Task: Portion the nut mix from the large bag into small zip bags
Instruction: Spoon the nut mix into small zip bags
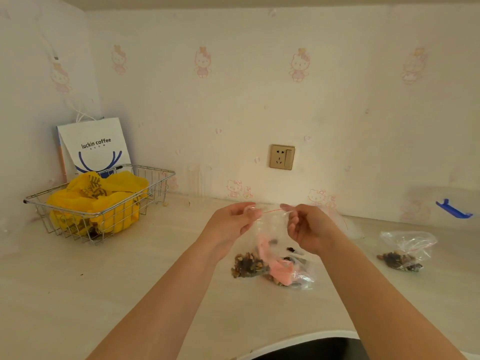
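Both hands are raised over the middle of the counter (pixel 130 281), each pinching one end of the red zip strip along the top of a small clear zip bag (pixel 270 224): the left hand (pixel 233 224) grips the left corner between thumb and fingertips, and the right hand (pixel 309 229) grips the right corner the same way, so the strip runs taut between them. Whether the strip is sealed cannot be told. Below and between the forearms lies the large bag (pixel 291 271), clear plastic with a pink patch showing through it, and a heap of brown nut mix (pixel 246 265) sits at its left edge (whether inside the plastic or loose on the counter is unclear). Well to the right, a second small zip bag (pixel 405 253) rests on the counter with a portion of nuts in its bottom. At the far left stands a wire basket (pixel 155 175) holding a crumpled yellow plastic bag (pixel 104 198), with a white paper coffee bag (pixel 96 144) upright behind it against the wall. A gold wall socket (pixel 282 156) is set in the wallpaper beyond the hands.
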